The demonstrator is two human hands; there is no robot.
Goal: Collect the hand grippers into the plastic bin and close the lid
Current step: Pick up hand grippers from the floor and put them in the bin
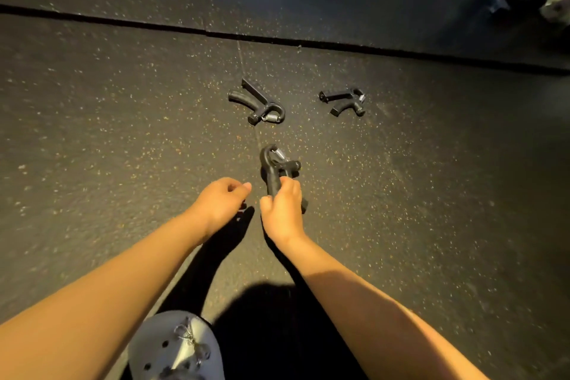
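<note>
Item 1: floor, dark rubber matting, grainy, flecked with pale and orange specks; a straight seam crosses it beyond the items.

Item 2: near hand gripper, black plastic, two handles meeting at a curved head with a coiled metal spring. My right grip is curled round its handles from the near end; head and spring stick out past my fingers, pointing away from me. I cannot tell whether it is clear of the floor.

Item 3: middle hand gripper, same make, flat on the floor, handles splayed to the left, spring toward me.

Item 4: right-hand hand gripper, same make, flat on the floor, well apart from item 3.

Item 5: my left grip, fingers loosely bent, holding nothing, just beside the right.

Item 6: grey clog, smooth, perforated, with a small charm.
</note>
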